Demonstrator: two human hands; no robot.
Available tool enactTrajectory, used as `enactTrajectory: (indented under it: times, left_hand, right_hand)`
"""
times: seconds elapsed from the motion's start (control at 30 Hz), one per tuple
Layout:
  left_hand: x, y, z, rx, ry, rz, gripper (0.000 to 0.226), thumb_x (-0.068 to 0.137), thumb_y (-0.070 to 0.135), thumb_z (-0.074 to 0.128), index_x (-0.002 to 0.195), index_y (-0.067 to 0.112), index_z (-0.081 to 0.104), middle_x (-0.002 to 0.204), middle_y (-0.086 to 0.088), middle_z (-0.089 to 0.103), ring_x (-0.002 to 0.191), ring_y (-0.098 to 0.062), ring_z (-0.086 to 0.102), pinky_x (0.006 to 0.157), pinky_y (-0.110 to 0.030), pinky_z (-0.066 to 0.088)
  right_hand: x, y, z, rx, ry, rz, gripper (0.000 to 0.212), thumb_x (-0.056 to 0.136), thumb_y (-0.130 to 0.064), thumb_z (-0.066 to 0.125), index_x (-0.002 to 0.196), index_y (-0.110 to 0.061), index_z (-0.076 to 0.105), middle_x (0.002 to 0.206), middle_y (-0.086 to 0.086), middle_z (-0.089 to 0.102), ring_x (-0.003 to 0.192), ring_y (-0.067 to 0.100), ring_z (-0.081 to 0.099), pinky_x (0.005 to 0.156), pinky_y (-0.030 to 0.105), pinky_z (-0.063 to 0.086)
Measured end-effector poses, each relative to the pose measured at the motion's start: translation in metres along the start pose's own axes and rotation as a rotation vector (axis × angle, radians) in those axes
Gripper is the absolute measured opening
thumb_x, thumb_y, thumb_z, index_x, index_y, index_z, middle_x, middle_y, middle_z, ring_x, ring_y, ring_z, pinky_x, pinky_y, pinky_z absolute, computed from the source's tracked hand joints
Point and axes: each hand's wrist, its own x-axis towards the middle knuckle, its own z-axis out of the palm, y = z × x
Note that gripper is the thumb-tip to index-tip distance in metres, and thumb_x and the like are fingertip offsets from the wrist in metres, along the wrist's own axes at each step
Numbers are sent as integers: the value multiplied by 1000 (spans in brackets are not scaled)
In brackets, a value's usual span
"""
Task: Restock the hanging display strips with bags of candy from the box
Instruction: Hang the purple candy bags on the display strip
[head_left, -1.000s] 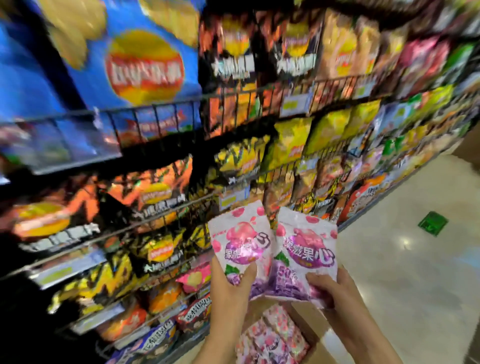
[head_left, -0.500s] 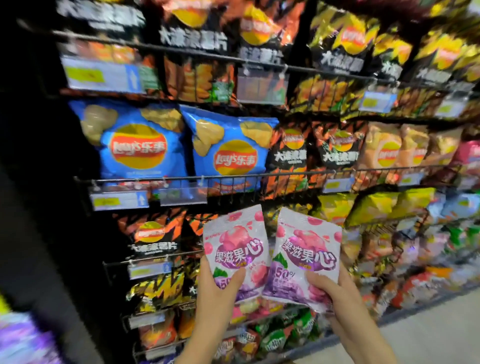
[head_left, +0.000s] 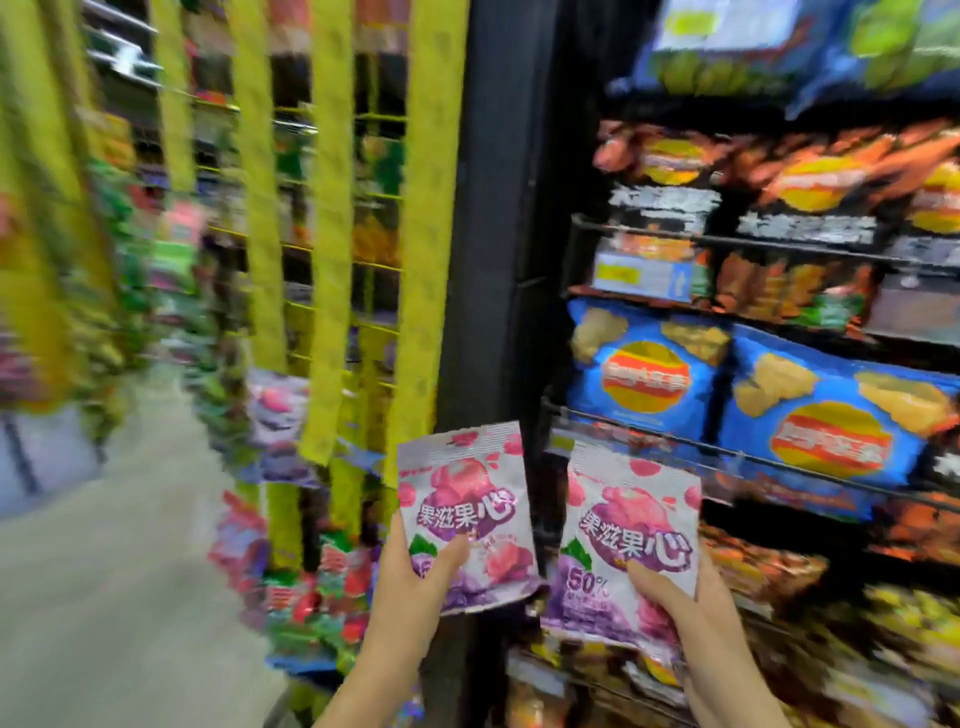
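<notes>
Two pink-and-purple candy bags are held up in front of the shelving. My left hand (head_left: 410, 587) grips the left candy bag (head_left: 465, 509) by its lower edge, thumb on the front. My right hand (head_left: 675, 603) grips the right candy bag (head_left: 631, 540) the same way. Several yellow hanging display strips (head_left: 332, 234) hang at the left of a black post (head_left: 493, 208), with blurred candy bags (head_left: 280, 410) clipped lower down on them. The box is out of view.
Wire shelves of chip bags fill the right side, among them blue chip bags (head_left: 826, 415) and dark orange ones (head_left: 810, 176). A pale floor aisle (head_left: 114, 545) runs along the left, lined with blurred hanging goods.
The view has swung left from the chip shelves to the yellow strips at the shelf end. Both hands still hold their bags, now a little further apart.
</notes>
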Motion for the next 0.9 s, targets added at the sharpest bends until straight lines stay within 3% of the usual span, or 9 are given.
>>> enactTrajectory:
  times: [0.17,0.27,0.37,0.4,0.47,0.57,0.67,0.77,0.9]
  left_hand:
    - [18,15,-93,-4,230,51,54,83,10,68,129,21,41,118,9,58,102,-1,57,87,-5,40]
    - [34,19,-149,39,247,24,72,73,38,76,134,23,40,132,1,54,117,-15,55,101,-33,43]
    - [51,29,-197,35,260,85,48,84,11,67,119,28,39,119,9,56,91,11,55,76,-12,45]
    - [58,32,-211,66,257,107,54,84,10,67,121,32,36,125,4,54,98,7,57,81,-13,47]
    - [72,34,-239,119,243,160,70,82,12,70,129,44,29,139,-6,45,121,-18,53,101,-36,45]
    - [95,33,-276,131,207,179,79,80,17,72,121,67,27,142,-10,43,122,-31,52,99,-54,44]
    - [116,30,-297,137,139,235,67,82,14,70,121,58,39,138,8,44,124,-17,50,100,-47,45]
    - [138,28,-310,173,75,255,55,84,1,64,112,46,49,122,23,50,110,13,48,99,-29,41]
    - [171,20,-319,228,39,264,49,82,3,67,108,42,51,116,25,52,116,-4,46,95,-24,36]
  right_hand:
    - [6,16,97,-28,-122,-39,43,80,11,60,114,-13,52,98,7,67,81,20,65,64,29,51]
    - [11,33,150,-72,-171,-103,33,81,10,60,98,-18,56,97,6,66,73,9,67,60,17,55]
    - [10,44,197,-46,-168,-135,30,83,6,59,100,-18,55,96,3,66,74,6,66,59,13,53]
    - [10,48,210,-45,-162,-144,29,83,5,60,102,-16,54,97,4,65,78,9,65,60,15,52]
    - [10,53,236,-69,-125,-183,30,83,2,62,106,-14,51,101,7,63,84,12,61,66,22,49]
    - [13,60,267,-107,-61,-251,43,83,0,64,116,-17,44,113,10,59,94,18,60,83,35,48]
    - [13,67,291,-112,-26,-259,64,83,0,65,129,-32,34,131,7,49,114,21,55,102,46,42]
    - [13,70,309,-180,29,-338,76,83,-5,67,113,-66,32,142,1,41,126,19,48,107,49,38]
    - [22,74,323,-301,35,-398,70,85,-10,66,116,-63,33,143,-13,33,134,15,36,111,40,31]
